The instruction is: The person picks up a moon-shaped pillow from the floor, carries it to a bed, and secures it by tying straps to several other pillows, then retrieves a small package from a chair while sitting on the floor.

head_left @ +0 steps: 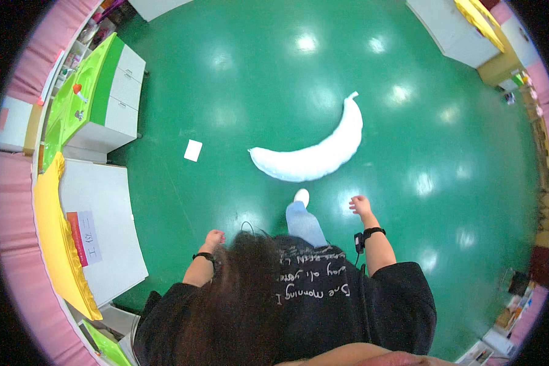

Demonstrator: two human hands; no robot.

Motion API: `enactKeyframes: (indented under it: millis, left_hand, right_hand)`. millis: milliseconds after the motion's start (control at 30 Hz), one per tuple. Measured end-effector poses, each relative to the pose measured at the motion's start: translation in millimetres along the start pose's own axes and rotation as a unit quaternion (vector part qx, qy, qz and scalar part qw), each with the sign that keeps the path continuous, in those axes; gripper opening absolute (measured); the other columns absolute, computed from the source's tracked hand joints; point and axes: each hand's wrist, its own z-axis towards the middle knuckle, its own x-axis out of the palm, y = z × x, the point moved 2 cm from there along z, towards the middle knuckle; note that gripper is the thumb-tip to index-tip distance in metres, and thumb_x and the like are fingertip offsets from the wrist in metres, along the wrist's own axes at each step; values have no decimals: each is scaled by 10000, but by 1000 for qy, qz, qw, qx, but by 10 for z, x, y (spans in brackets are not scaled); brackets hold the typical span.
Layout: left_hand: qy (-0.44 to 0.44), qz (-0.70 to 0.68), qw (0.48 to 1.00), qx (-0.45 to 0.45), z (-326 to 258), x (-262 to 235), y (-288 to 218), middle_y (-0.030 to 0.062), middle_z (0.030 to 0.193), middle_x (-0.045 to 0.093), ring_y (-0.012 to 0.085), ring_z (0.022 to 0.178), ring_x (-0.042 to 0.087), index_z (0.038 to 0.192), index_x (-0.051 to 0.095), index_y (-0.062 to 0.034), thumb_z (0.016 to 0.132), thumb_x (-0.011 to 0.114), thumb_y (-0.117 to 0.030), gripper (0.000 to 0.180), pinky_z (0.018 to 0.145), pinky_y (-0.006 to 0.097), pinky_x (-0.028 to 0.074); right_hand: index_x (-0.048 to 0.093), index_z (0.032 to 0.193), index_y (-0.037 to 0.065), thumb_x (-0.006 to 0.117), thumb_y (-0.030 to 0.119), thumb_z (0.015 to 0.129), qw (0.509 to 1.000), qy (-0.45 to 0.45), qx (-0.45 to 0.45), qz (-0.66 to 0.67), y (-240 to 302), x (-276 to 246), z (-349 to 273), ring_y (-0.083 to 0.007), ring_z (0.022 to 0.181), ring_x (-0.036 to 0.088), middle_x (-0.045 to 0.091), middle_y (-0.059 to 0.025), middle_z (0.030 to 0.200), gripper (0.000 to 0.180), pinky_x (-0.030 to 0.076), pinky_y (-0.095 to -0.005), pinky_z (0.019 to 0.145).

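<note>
- Glossy green floor [238, 79] fills the room and carries scattered ceiling-light reflections; pink padded wall panels run along the left and right rims of the view.
- Left side: a green-topped cabinet [107, 91] with white drawers, and below it a white cabinet [104, 226] with a yellow mat [55, 244] draped along its edge. A second white cabinet [451, 30] stands at top right.
- A small white card [193, 150] lies flat on the floor, well apart from everything else.
- Item of interest: a long white crescent-shaped cushion [314, 155] lies on the floor directly ahead of the person. Its long axis runs from lower left, up and to the right, ending in a tapered tip at the upper right.
- The person wears a black top and stands just short of the cushion, one white shoe [301, 196] forward, near the cushion's lower edge but not touching it.
- Right hand [360, 204]: empty, fingers loosely curled and partly open, touching nothing. It is the nearer hand, below the cushion's mid-section.
- Left hand [214, 238]: empty, loosely curled at the person's side, touching nothing; clearly further from the cushion, below and left of its rounded end.
- Both wrists carry a black band.
</note>
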Motion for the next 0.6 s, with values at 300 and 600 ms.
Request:
enactKeyframes:
  millis: [300, 600]
  left_hand:
    - [-108, 52, 990, 77, 85, 92, -1768, 75, 791, 599, 157, 724, 575, 982, 552, -16, 818, 429, -92, 219, 654, 290, 463]
    - [-63, 84, 994, 32, 1658, 105, -1493, 54, 836, 598, 131, 733, 557, 994, 549, -30, 814, 456, -121, 222, 657, 273, 453]
  right_hand:
    - [590, 887, 18, 503, 174, 797, 993, -2, -8, -114, 347, -1, 1794, -162, 579, 596, 631, -92, 738, 200, 456, -300, 459]
    - [584, 872, 11, 530, 231, 786, 976, -4, 49, -213, -1267, 519, 4188, -194, 584, 533, 591, -93, 710, 242, 454, -347, 537]
